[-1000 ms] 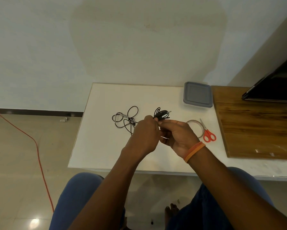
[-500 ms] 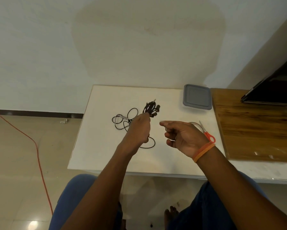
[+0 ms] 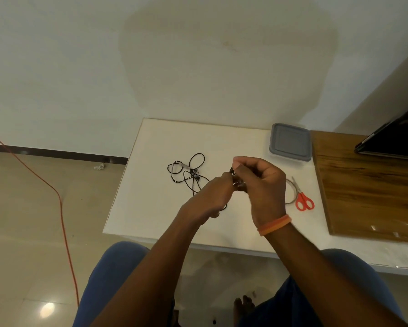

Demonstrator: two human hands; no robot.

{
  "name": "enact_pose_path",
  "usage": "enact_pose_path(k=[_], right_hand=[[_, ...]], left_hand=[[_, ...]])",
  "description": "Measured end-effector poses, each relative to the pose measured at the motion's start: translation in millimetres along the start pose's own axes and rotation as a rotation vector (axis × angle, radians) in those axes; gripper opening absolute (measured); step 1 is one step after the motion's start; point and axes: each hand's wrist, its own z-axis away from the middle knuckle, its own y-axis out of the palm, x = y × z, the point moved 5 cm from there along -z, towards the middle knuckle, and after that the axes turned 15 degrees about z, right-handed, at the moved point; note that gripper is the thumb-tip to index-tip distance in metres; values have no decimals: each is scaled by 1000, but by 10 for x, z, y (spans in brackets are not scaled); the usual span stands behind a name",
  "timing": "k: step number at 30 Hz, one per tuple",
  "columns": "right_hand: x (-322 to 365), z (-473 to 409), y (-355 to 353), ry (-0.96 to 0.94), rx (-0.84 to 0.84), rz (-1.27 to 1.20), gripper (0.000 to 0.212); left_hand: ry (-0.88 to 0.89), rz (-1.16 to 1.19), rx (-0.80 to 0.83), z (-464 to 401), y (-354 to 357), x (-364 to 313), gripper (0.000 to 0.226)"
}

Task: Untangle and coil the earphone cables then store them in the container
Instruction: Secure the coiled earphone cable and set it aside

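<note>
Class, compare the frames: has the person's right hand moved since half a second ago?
Yes. The right hand has swung left, away from the red scissors, and now meets the left hand at the earphone bundle.

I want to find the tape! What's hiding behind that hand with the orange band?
Behind the right hand with the orange wristband, a thin grey ring curves out on the white table beside the red-handled scissors. Most of the ring is covered, so I cannot tell if it is tape.

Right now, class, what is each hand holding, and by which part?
Both the left hand and right hand pinch the bundled earphone cable between them; the exact part is hidden.
</note>
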Motion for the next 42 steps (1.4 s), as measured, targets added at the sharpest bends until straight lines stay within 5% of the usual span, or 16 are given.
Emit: enact_pose_path(k=[3, 14, 21, 30, 42], right_hand=[[-128, -21, 36, 254, 140, -212, 14], [18, -75, -99, 40, 232, -120, 16], [133, -52, -144, 89, 450, -336, 17], [202, 41, 10, -81, 717, -425, 18], [48, -94, -5, 216, 460, -617, 22]], left_hand=[[-94, 116, 31, 2, 4, 46, 31], [-158, 459, 267, 21, 51, 72, 42], [-215, 792, 192, -4, 57, 52, 43], [-92, 729, 180, 36, 178, 29, 36], [-298, 689, 514, 129, 197, 60, 34]])
